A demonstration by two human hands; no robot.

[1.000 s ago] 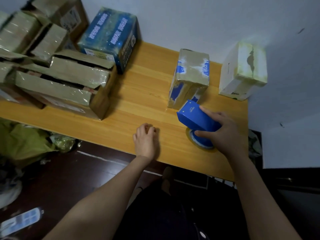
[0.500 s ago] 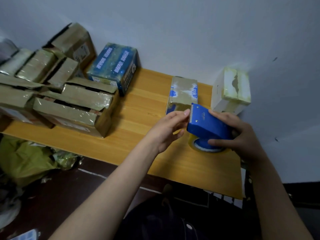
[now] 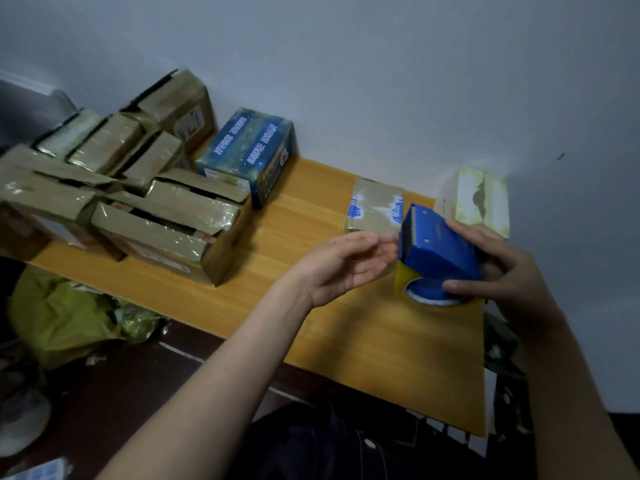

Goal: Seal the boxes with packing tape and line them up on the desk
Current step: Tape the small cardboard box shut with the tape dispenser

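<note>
Presently your right hand [image 3: 512,271] grips the blue tape dispenser [image 3: 440,258], rigid and light, above the desk's [image 3: 311,216] near right, left hand [image 3: 346,265] open beside its serrated blade: hold the body, avoiding teeth.

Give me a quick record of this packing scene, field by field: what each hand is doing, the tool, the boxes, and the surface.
right hand: grips the blue tape dispenser, lifted off the desk
left hand: open, fingers reaching toward the dispenser's toothed edge, holding nothing
tape roll: yellowish, mounted on the dispenser
wooden desk: holds all boxes
taped small box: behind the hands
white box: far right, by the wall
blue printed box: against the wall
brown boxes: clustered left, the nearest one's flaps gaping
</note>
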